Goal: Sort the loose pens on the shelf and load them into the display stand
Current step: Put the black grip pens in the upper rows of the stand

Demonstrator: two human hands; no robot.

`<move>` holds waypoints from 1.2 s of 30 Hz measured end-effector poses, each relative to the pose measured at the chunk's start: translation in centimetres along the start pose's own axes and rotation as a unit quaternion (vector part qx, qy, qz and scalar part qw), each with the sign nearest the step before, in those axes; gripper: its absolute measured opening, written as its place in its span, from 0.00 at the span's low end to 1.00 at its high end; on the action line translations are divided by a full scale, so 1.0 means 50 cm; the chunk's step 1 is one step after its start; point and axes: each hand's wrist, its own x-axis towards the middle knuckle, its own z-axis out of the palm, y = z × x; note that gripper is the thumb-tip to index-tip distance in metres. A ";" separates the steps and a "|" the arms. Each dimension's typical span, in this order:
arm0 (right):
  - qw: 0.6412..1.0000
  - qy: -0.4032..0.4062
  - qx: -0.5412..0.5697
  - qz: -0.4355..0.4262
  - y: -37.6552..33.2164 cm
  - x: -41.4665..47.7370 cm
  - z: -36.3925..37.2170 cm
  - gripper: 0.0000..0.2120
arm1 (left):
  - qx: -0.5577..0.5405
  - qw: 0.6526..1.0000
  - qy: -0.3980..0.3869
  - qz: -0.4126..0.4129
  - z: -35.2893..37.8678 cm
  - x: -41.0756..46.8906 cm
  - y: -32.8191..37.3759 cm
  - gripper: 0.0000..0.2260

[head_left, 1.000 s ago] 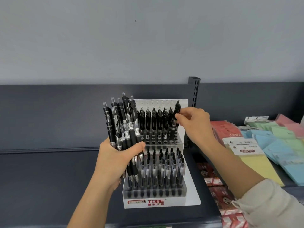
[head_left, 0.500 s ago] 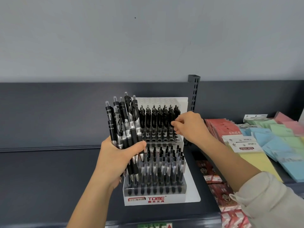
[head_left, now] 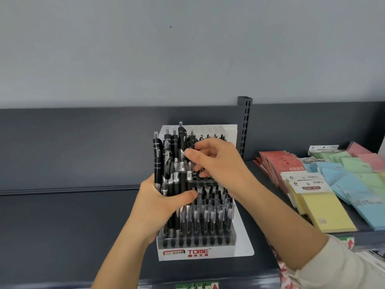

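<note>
A white tiered display stand (head_left: 206, 252) marked TOME sits on the dark shelf (head_left: 62, 236), its front and back rows filled with black pens (head_left: 208, 215). My left hand (head_left: 160, 209) grips a bundle of several black pens (head_left: 170, 163) upright in front of the stand's left side. My right hand (head_left: 216, 163) reaches across to the top of that bundle, thumb and fingers curled at one pen in it. The hand hides most of the stand's back row.
To the right of the stand, a dark slotted upright (head_left: 244, 126) rises at the back. Red packets (head_left: 279, 165), yellow sticky-note pads (head_left: 320, 207) and blue, green and pink pads (head_left: 358, 180) lie on the right shelf. A grey wall stands behind.
My right hand left the stand's back right row, where it set a pen, and moved left to the bundle in my left hand. The bundle stayed in place.
</note>
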 end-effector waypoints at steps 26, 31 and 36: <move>0.969 0.220 -0.087 -0.078 0.082 0.068 -0.124 0.04 | 0.001 0.997 0.072 -0.034 -0.030 -0.005 -0.016 0.14; 0.957 0.174 -0.213 -0.093 0.089 0.070 -0.113 0.06 | 0.004 0.996 0.079 -0.041 -0.031 -0.004 -0.018 0.14; 0.954 0.144 -0.259 -0.043 0.117 0.073 -0.101 0.14 | 0.004 0.996 0.079 -0.038 -0.025 -0.003 -0.013 0.14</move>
